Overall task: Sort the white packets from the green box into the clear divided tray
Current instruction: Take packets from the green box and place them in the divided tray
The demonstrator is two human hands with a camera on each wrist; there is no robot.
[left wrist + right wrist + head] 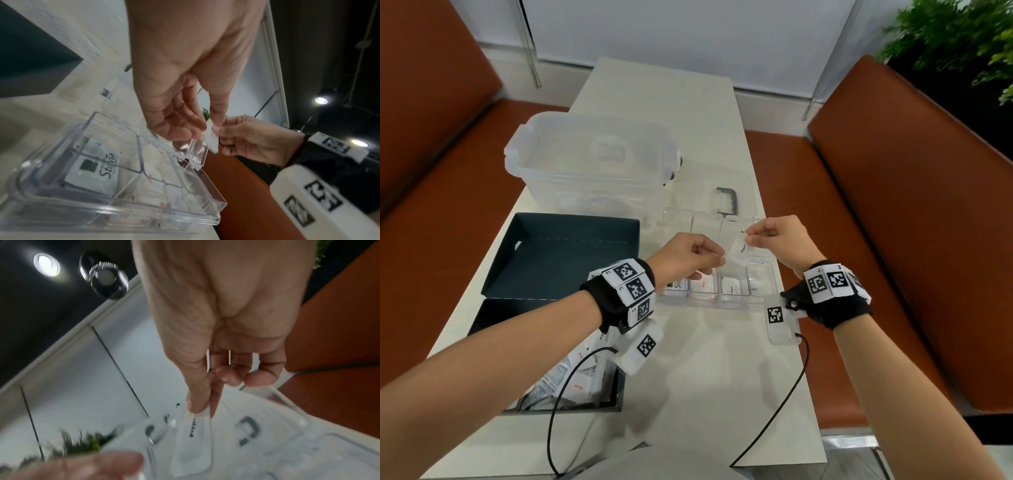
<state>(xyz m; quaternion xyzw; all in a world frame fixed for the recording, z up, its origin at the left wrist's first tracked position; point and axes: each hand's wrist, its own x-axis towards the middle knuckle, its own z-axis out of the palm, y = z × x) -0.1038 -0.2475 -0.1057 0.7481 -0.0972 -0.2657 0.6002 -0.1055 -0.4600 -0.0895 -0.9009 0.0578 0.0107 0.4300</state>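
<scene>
A small white packet (pixel 739 253) with black print hangs above the clear divided tray (pixel 709 304). My right hand (pixel 748 238) pinches its top edge between thumb and forefinger; the right wrist view shows the packet (pixel 193 444) dangling below that pinch (pixel 200 410). My left hand (pixel 714 262) hovers just left of the packet with fingers loosely curled and nothing in it; its thumb tip (pixel 218 125) lies right by the packet (pixel 212 141). The tray's near compartments hold a Stevia packet (pixel 96 168) and other white packets. More packets (pixel 582 377) lie in the dark green box (pixel 616 387) at front left.
The green box's open lid (pixel 571 260) lies behind it. Further back stand a large clear storage tub (pixel 592 161) and a clear lid with a grey handle (pixel 727 198). Brown benches flank the pale table (pixel 705 377). Black cables trail from both wrists.
</scene>
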